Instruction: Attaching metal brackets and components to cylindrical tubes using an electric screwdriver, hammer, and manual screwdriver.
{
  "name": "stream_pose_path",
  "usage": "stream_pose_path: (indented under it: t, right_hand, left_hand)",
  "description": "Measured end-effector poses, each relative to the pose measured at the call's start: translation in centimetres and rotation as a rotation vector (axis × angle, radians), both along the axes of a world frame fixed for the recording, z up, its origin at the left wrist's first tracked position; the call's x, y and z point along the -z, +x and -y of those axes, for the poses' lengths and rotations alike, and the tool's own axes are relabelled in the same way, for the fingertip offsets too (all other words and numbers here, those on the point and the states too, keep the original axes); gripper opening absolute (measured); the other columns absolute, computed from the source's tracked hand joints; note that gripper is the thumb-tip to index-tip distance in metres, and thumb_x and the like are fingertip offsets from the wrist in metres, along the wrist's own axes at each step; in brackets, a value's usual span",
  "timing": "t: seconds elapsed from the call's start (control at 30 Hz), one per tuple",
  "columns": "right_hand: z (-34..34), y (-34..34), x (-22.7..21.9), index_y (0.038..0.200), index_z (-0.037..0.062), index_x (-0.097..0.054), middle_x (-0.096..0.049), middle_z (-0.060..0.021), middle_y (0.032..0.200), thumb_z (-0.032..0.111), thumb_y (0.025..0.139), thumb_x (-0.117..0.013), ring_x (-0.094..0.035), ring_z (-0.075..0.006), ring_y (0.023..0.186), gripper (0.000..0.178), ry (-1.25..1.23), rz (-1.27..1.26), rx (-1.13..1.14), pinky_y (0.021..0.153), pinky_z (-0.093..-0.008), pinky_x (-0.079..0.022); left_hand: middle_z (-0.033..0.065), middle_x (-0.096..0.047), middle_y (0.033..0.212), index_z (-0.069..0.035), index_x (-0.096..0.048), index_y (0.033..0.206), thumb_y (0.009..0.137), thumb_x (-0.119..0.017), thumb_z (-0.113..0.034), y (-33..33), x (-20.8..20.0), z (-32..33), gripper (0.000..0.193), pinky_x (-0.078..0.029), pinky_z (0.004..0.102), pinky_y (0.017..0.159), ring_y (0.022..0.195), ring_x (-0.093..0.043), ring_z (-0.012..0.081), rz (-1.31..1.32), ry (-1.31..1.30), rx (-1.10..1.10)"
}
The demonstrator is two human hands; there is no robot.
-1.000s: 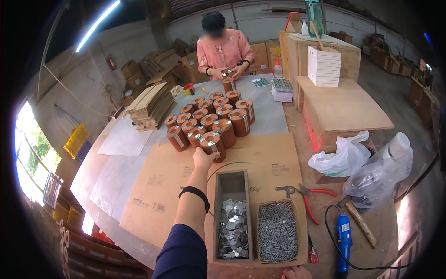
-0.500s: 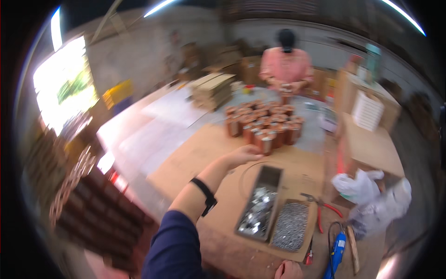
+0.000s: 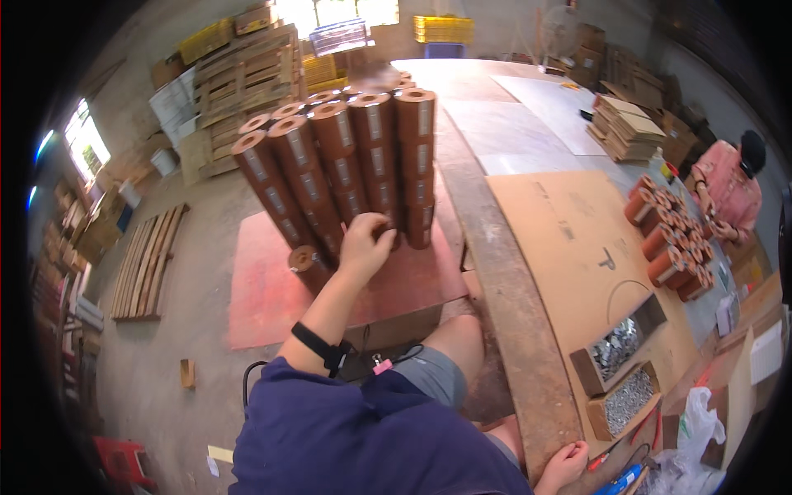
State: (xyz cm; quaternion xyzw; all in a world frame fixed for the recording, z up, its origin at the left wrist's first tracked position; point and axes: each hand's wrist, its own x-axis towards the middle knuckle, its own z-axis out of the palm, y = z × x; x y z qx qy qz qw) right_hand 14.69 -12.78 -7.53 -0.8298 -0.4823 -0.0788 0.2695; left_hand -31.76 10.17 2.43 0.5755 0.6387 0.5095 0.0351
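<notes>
My left hand [image 3: 367, 245] reaches out to a tall stack of brown cylinders [image 3: 334, 148] with hollow centres and pale strips down their sides. Its fingers are curled against the lower part of the stack; whatever is between them is hidden. One single cylinder [image 3: 307, 262] stands low, just left of my left wrist. My right hand [image 3: 565, 467] rests at the table's near edge with its fingers curled in, and I cannot see anything in them. Close to it are a carton of small metal pieces [image 3: 596, 410] and a long tray of shiny metal parts [image 3: 590, 375].
The stack stands on a reddish board [image 3: 256, 285]. On the table [image 3: 528, 330] lie cardboard [image 3: 544, 206], a hammer-shaped tool [image 3: 607, 260] and a blue power tool [image 3: 620, 480]. More cylinders [image 3: 660, 239] stand by a co-worker [image 3: 726, 186]. A wooden pallet [image 3: 148, 264] lies on the floor.
The view has swung left. My left hand has gone from the cylinders on the table to the tall stack on my left. My right hand stays low at the table edge.
</notes>
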Motion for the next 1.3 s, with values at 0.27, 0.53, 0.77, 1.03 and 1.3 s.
stream_pose_path:
  t: [0.27, 0.53, 0.77, 1.03, 1.3]
  right_hand:
    - [0.1, 1.0, 0.6, 0.086, 0.0030, -0.050, -0.052, -0.0093, 0.069, 0.011, 0.080, -0.048, -0.050, -0.0232, 0.060, 0.011, -0.015, -0.037, -0.048, 0.055, -0.0341, -0.040]
    - [0.0, 0.7, 1.0, 0.085, 0.0032, -0.053, -0.054, -0.0130, 0.075, 0.010, 0.075, -0.053, -0.052, -0.0298, 0.069, 0.012, 0.012, -0.050, -0.011, 0.061, -0.0393, -0.042]
    - [0.4, 0.1, 0.5, 0.086, 0.0048, -0.054, -0.056, -0.0122, 0.075, 0.010, 0.075, -0.054, -0.054, -0.0289, 0.071, 0.012, 0.123, 0.013, -0.019, 0.063, -0.0382, -0.043]
    - [-0.1, -0.8, -1.9, 0.079, 0.0057, -0.054, -0.055, -0.0113, 0.072, 0.008, 0.070, -0.057, -0.054, -0.0281, 0.069, 0.010, 0.153, -0.152, -0.062, 0.062, -0.0376, -0.043]
    - [1.5, 2.6, -6.4, 0.080, 0.0045, -0.055, -0.056, -0.0106, 0.077, 0.012, 0.072, -0.059, -0.052, -0.0295, 0.076, 0.011, 0.176, -0.208, 0.022, 0.067, -0.0384, -0.042]
  left_hand:
    - [0.0190, -0.032, 0.126, -0.011, -0.054, 0.099, 0.061, -0.073, -0.021, -10.8, 8.2, 8.2, 0.044, -0.040, 0.0405, 0.088, 0.108, -0.042, 0.0361, -0.130, -0.544, -0.769]
    - [0.0206, -0.028, 0.125, -0.012, -0.041, 0.114, 0.058, -0.075, -0.033, -14.4, 13.4, 5.6, 0.070, -0.041, 0.0437, 0.088, 0.103, -0.046, 0.0414, 0.081, -0.461, -0.654]
    - [0.0118, -0.062, 0.091, -0.006, -0.061, 0.090, 0.060, -0.074, -0.026, -19.0, 17.2, 2.9, 0.038, -0.045, 0.0356, 0.082, 0.086, -0.058, 0.0270, -0.231, -0.130, -0.354]
    - [0.0055, -0.053, 0.070, -0.002, -0.051, 0.070, 0.054, -0.077, -0.013, -11.2, 7.3, 6.2, 0.032, -0.044, 0.0289, 0.060, 0.063, -0.049, 0.0153, 0.079, -0.454, -0.142]
    - [0.0129, -0.050, 0.105, -0.001, -0.052, 0.076, 0.052, -0.072, -0.003, 11.8, -4.5, 6.4, 0.032, -0.041, 0.0309, 0.081, 0.096, -0.051, 0.0225, -0.119, -0.237, 0.888]
